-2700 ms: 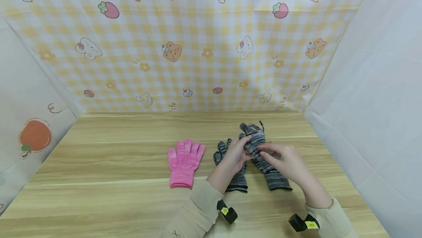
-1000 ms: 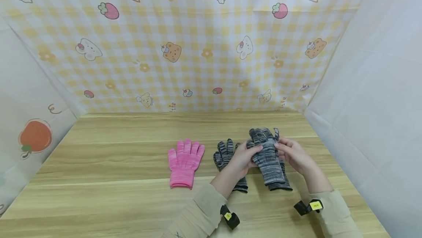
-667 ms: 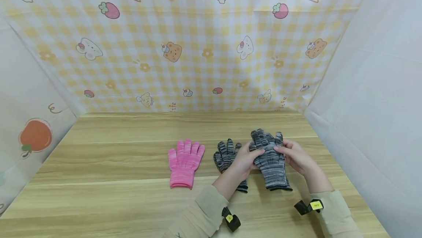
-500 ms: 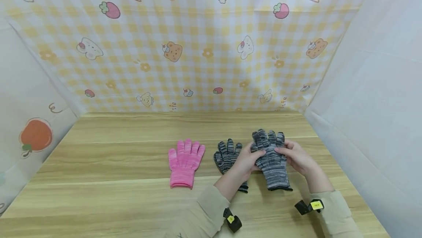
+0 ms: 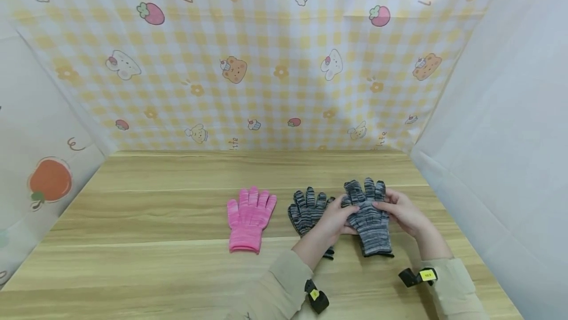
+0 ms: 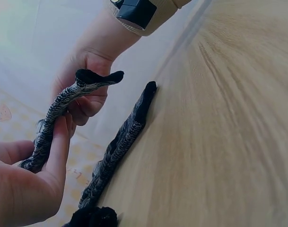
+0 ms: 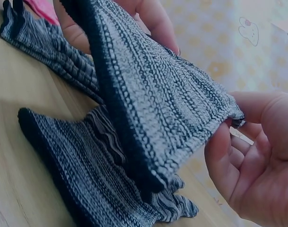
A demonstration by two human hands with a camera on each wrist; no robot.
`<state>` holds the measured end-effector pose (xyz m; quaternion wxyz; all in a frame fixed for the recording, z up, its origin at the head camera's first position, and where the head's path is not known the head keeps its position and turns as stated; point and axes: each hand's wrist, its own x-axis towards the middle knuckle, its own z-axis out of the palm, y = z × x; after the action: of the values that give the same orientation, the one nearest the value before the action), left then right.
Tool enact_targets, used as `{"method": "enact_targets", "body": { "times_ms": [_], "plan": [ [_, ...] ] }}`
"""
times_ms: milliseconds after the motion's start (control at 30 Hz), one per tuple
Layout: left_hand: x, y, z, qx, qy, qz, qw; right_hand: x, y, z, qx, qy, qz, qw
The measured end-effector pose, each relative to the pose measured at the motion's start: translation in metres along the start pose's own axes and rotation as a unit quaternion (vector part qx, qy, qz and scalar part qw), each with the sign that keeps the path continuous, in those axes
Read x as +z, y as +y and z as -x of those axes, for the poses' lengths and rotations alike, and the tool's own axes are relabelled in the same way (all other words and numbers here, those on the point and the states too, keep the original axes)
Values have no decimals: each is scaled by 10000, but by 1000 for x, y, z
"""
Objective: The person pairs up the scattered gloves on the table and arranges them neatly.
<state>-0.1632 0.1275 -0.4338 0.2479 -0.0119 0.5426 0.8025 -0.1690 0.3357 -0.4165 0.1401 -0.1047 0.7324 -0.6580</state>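
A grey-and-black knit glove (image 5: 372, 226) is held flat by both hands, fingers pointing away, cuff toward the person. My left hand (image 5: 335, 219) pinches its left edge, thumb on top; my right hand (image 5: 405, 210) pinches the right edge. Both wrist views show the held glove (image 7: 144, 85) raised over a matching glove (image 7: 87, 165) lying on the table, with a gap between their cuffs. Left of these lies another matching glove (image 5: 306, 210), partly hidden by my left hand and forearm.
A pink glove (image 5: 247, 219) lies farther left on the wood-grain table (image 5: 155, 221). A yellow checked cloth (image 5: 266, 98) hangs behind the table, and white cloth walls (image 5: 501, 127) stand at both sides. Each wrist wears a black camera (image 5: 317, 299).
Both hands have straightened the held glove, whose fingers were bunched, and brought it over the glove beneath. Lately hands and glove have shifted slightly right and nearer. The pink glove has stayed put.
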Motion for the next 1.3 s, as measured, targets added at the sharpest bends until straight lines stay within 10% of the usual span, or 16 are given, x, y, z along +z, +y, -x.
{"method": "enact_targets", "body": {
  "times_ms": [1300],
  "plan": [
    [1,-11,-19,-641,21,290,9975,-13,40,-3,484,763,854,9922]
  ]
}}
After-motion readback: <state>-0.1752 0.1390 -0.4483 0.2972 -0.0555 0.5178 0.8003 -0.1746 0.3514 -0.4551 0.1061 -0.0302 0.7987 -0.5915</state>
